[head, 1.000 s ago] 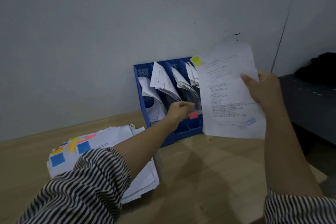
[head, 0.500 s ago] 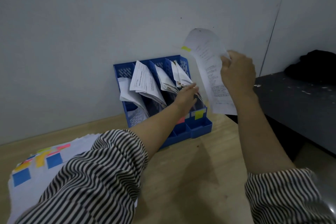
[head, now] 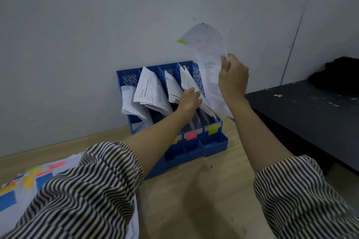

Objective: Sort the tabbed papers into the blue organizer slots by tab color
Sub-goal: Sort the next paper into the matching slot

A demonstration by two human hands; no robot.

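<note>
We sort tabbed papers into the blue organizer at the middle of the frame.

At lower left we see a stack of papers [head: 23,190] with blue, yellow and pink tabs on the wooden table [head: 204,200]. In the centre stands the organizer [head: 215,141], its slots full of sheets, pink and yellow labels on its front. Our left hand [head: 189,100], fingers straight, presses back the sheets in the right-hand slots. Right of it, our right hand [head: 233,77] grips a sheet with a yellow tab [head: 206,58] above the rightmost slot.
</note>
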